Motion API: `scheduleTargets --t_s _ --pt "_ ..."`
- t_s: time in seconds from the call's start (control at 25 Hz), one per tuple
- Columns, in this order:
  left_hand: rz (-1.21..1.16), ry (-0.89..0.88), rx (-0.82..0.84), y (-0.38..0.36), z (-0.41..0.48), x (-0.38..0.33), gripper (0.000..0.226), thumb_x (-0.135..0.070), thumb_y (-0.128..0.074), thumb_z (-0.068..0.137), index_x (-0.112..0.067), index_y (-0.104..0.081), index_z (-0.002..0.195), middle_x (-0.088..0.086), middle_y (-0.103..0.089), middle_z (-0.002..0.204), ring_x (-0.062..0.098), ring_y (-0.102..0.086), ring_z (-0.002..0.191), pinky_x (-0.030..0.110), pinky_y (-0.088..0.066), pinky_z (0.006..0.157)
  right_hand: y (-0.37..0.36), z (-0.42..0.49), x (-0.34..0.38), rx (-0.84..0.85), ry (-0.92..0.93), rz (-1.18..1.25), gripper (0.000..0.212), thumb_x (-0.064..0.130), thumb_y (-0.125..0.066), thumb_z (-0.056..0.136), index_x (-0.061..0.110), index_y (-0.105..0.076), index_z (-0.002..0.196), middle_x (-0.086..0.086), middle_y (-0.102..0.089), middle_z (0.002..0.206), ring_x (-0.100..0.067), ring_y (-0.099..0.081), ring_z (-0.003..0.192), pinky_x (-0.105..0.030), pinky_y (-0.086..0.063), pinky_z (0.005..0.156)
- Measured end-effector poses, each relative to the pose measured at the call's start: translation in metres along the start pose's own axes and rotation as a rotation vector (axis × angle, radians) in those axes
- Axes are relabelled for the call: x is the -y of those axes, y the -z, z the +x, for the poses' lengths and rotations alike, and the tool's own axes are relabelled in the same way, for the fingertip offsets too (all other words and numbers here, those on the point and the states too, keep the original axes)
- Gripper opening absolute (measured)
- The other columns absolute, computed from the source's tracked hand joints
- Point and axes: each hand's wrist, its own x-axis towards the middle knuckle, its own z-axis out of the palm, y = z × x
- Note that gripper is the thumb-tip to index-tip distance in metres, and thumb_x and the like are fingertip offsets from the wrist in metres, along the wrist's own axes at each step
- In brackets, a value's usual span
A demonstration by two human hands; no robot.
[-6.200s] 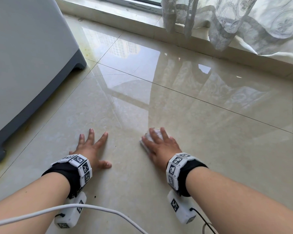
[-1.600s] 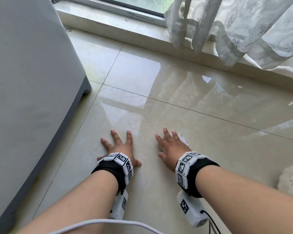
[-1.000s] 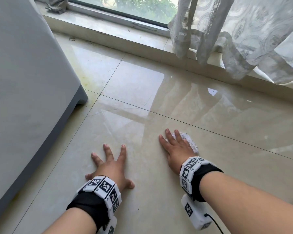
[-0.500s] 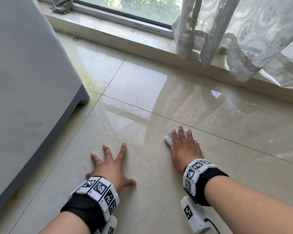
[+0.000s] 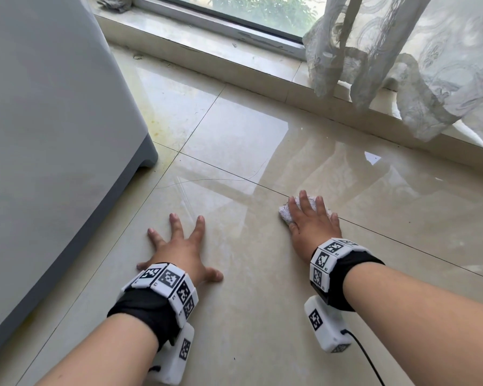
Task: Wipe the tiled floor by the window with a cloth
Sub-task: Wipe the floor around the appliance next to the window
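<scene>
The right hand (image 5: 311, 227) lies flat on the white cloth (image 5: 284, 213), fingers straight and slightly apart, pressing it onto the tiled floor (image 5: 248, 140) right at a grout line. The cloth sits almost wholly beneath the palm and fingers. Only a crumpled edge shows to the left of the hand and a strip shows past the fingertips on the far side, so its full shape cannot be made out. The left hand (image 5: 183, 250) rests near and to the left, fingers spread wide on bare tile, well apart from the cloth. A grey unit (image 5: 53, 121) is cut off at the left edge. The lace curtain (image 5: 402, 65) hangs over the far sill (image 5: 207, 43) below the window (image 5: 262, 6).
</scene>
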Motion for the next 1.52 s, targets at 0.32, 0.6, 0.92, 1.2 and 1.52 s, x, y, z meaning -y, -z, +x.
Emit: scheduleTargets --t_s 0.32,0.6,0.92,1.2,1.52 --pt "0.008 0.032 0.022 0.001 -0.008 0.002 0.124 -0.066 -0.076 0.067 -0.055 0.021 0.144 -0.006 0.039 0.154 0.043 0.026 0.143 0.078 -0.029 0.098 0.013 0.026 0.034 -0.02 0.008 0.048 0.055 0.036 -0.022 0.105 0.037 0.005 0.153 0.013 0.021 0.16 -0.023 0.018 0.148 -0.051 -0.003 0.118" --pt "-0.005 0.037 0.031 0.001 -0.011 0.001 0.125 -0.067 -0.076 0.066 -0.054 0.02 0.144 -0.005 0.039 0.154 0.044 0.026 0.142 0.079 -0.027 0.098 -0.004 0.009 0.112 0.038 0.387 -0.032 0.057 0.036 -0.028 0.104 0.04 0.0 0.153 0.013 0.021 0.159 -0.021 0.022 0.147 -0.052 0.005 0.116" --pt "0.017 0.072 0.019 -0.003 -0.014 0.011 0.127 -0.07 -0.073 0.066 -0.053 0.027 0.142 -0.003 0.041 0.152 0.045 0.026 0.142 0.078 -0.029 0.098 0.015 0.033 0.077 -0.039 0.232 -0.033 0.056 0.05 -0.022 0.102 0.04 -0.002 0.153 0.011 0.013 0.162 -0.022 0.008 0.149 -0.049 -0.012 0.116" --pt "-0.01 0.092 0.029 -0.005 -0.019 0.021 0.124 -0.069 -0.073 0.069 -0.053 0.026 0.143 -0.003 0.042 0.152 0.045 0.027 0.142 0.077 -0.028 0.099 0.032 0.049 0.015 -0.039 -0.169 0.11 0.062 0.049 -0.027 0.102 0.038 0.004 0.154 0.011 0.017 0.161 -0.023 0.013 0.149 -0.051 -0.016 0.114" --pt "-0.022 0.1 0.035 -0.002 -0.023 0.02 0.125 -0.068 -0.073 0.069 -0.052 0.026 0.143 -0.002 0.043 0.151 0.046 0.028 0.141 0.078 -0.028 0.099 0.024 0.033 0.105 -0.002 0.257 0.08 0.055 0.054 -0.017 0.101 0.04 -0.007 0.153 0.012 0.014 0.161 -0.024 0.015 0.148 -0.049 -0.006 0.117"
